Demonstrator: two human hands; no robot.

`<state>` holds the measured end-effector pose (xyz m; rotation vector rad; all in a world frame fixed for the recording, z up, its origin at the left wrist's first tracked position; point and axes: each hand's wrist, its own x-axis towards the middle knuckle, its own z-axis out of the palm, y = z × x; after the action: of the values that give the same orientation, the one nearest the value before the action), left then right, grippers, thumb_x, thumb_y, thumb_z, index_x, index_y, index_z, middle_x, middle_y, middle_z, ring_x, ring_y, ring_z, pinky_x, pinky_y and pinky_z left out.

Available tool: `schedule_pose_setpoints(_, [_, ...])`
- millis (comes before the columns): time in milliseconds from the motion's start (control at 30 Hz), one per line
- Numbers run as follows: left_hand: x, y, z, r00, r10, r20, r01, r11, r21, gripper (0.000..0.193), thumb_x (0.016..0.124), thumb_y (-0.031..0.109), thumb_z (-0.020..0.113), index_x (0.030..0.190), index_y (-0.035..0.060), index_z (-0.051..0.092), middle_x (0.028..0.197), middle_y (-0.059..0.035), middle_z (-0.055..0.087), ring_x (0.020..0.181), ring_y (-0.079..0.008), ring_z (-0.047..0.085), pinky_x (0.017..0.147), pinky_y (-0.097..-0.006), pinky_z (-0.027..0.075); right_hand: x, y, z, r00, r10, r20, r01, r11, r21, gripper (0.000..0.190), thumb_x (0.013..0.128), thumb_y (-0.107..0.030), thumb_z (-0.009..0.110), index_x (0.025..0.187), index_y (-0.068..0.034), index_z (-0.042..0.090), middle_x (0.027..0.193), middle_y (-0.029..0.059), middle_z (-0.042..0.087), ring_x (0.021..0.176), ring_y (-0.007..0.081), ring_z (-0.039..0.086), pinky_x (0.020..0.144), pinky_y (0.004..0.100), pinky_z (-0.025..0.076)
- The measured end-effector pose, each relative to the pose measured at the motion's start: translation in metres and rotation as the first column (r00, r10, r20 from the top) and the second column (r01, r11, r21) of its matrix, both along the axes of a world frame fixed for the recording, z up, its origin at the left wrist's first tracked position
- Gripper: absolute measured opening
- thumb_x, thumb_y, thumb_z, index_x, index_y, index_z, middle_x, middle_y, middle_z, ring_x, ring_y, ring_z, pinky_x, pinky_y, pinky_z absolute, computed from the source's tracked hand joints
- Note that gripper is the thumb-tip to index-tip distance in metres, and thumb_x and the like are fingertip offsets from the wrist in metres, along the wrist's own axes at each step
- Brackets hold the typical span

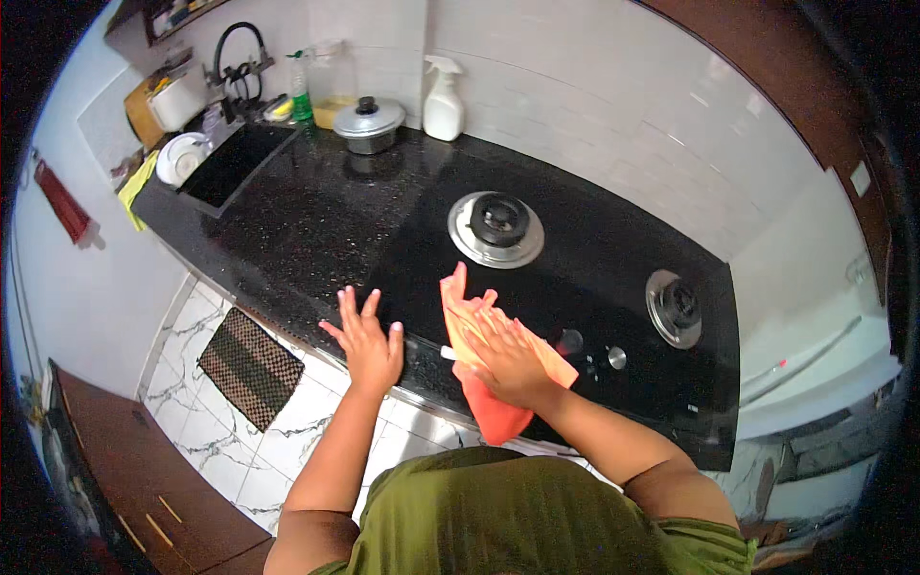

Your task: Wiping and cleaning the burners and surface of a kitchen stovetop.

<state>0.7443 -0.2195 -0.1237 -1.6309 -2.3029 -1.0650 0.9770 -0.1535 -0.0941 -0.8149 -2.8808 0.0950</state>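
Observation:
An orange cloth (517, 345) lies crumpled on the black glass cooktop (431, 237), part of it hanging over the front edge. My right hand (507, 359) presses down on it, fingers spread over the fabric. To the left, my left hand (366, 345) is empty with its fingers apart, at the front edge of the black speckled countertop (309, 215). Beyond the cloth sits a gas burner (497, 226) with a shiny round drip plate. Right of the cloth is a silver control knob (617, 358); a second burner (674, 309) stands farther right.
Along the back wall stand a white spray bottle (444, 104), a lidded metal pot (369, 123) and a green bottle (301, 100). A black sink (241, 162) is at the left, with white dishes (181, 157) beside it. A checkered mat (251, 366) lies on the floor.

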Motion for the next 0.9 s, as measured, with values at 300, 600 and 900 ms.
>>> schedule_pose_setpoints(300, [0.002,-0.002,0.012,0.997,-0.07,0.031,0.07,0.998,-0.005,0.052,0.081,0.023,0.057,0.128,0.0079,0.039,0.143,-0.0209,0.026,0.137,-0.0383,0.019,0.103,-0.0665,-0.004,-0.138,0.114,-0.018,0.982,-0.16,-0.103,0.152,0.985,-0.079,0.067,0.087,-0.047,0.048,0.143,-0.015,0.03,0.15,0.0201,0.015,0.139,0.0383,0.011,0.111,0.0523,0.01])
schedule_pose_setpoints(600, [-0.001,0.004,0.016,0.994,-0.083,0.069,0.088,0.992,-0.087,0.051,0.081,0.021,0.059,0.126,0.0074,0.04,0.142,-0.0212,0.027,0.135,-0.0405,0.021,0.101,-0.0689,-0.003,-0.228,0.232,-0.019,0.827,-0.557,-0.076,0.553,0.83,-0.073,0.061,0.089,-0.043,0.041,0.14,-0.01,0.034,0.149,0.017,0.02,0.138,0.0365,0.017,0.111,0.0489,0.013])
schedule_pose_setpoints(900, [-0.008,0.0,0.016,0.98,-0.116,0.162,0.143,0.976,-0.167,0.061,0.072,0.018,0.07,0.125,0.0112,0.041,0.14,-0.0206,0.029,0.135,-0.0407,0.023,0.099,-0.0717,-0.003,-0.25,0.329,-0.012,0.631,-0.774,-0.041,0.768,0.632,-0.106,0.061,0.088,-0.041,0.039,0.142,-0.015,0.031,0.149,0.0113,0.025,0.139,0.03,0.018,0.111,0.0512,0.011])
